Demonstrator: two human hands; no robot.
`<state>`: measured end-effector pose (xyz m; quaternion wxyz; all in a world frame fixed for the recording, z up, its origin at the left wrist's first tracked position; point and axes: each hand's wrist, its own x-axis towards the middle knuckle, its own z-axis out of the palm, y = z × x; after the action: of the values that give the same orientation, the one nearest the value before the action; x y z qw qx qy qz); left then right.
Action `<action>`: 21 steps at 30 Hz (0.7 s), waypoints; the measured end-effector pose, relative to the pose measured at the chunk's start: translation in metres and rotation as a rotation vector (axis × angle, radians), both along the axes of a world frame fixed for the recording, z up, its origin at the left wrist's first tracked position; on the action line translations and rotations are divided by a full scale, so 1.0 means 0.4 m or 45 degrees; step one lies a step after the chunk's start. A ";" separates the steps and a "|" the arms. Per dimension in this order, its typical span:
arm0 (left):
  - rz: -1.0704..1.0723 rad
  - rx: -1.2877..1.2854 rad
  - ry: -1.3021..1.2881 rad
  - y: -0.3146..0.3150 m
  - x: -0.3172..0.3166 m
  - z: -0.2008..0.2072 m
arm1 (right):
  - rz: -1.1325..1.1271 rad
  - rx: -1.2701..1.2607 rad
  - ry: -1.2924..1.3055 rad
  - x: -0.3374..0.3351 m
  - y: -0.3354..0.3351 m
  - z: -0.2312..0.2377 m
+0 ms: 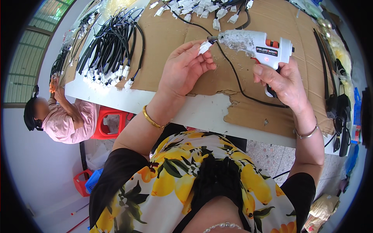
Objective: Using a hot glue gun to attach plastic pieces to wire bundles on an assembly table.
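My left hand (pixel 190 64) pinches a small white plug connector (pixel 205 47) between thumb and forefinger, over the brown cardboard. In my right hand (pixel 283 79) is a white hot glue gun (pixel 268 50) with an orange part on top and a red trigger. Its nozzle points left and meets or nearly meets the connector's upper end; the exact contact is too small to make out. Stringy dried glue coats the front of the gun's body. A black cord (pixel 237 75) runs across the cardboard behind both hands.
Bundled black cables (pixel 110 46) with white connectors lie at the left. More loose white connectors (pixel 204 8) are heaped at the far edge. Black cords and an adapter (pixel 337 105) lie on the right. A person in pink (pixel 70 120) works at the left beside a red stool (pixel 107 122).
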<state>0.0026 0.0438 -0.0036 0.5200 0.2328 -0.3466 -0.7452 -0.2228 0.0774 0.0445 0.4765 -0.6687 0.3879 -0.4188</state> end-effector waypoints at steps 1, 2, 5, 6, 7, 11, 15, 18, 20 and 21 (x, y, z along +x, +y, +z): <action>0.016 0.003 -0.013 0.000 -0.001 0.000 | -0.021 0.011 -0.039 0.001 -0.001 -0.001; 0.016 0.002 -0.012 0.002 -0.002 0.002 | -0.042 0.021 -0.079 0.001 -0.002 -0.002; 0.099 0.007 -0.033 0.008 -0.005 0.010 | -0.078 -0.070 -0.098 -0.006 -0.006 -0.007; 0.149 -0.007 -0.051 0.009 -0.008 0.012 | -0.077 -0.075 -0.097 -0.009 -0.005 -0.005; 0.202 -0.021 -0.070 0.011 -0.008 0.014 | -0.109 -0.051 -0.081 -0.010 -0.004 -0.003; 0.321 -0.094 -0.118 0.007 -0.006 0.016 | -0.135 -0.049 -0.101 -0.021 -0.010 0.002; 0.490 -0.218 -0.384 0.003 -0.004 0.042 | -0.152 -0.039 -0.141 -0.025 -0.018 0.005; 0.533 -0.277 -0.491 0.001 0.007 0.058 | -0.165 -0.039 -0.145 -0.023 -0.021 0.006; 0.560 -0.301 -0.529 -0.011 0.015 0.085 | -0.209 -0.084 -0.208 -0.018 -0.022 0.010; 0.485 -0.294 -0.561 -0.024 0.008 0.118 | -0.202 -0.109 -0.189 -0.028 -0.020 0.017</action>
<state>0.0058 0.0343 0.0434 0.5856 0.3890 -0.4835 -0.5215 -0.2341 0.0692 0.0514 0.4403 -0.6226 0.3851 -0.5199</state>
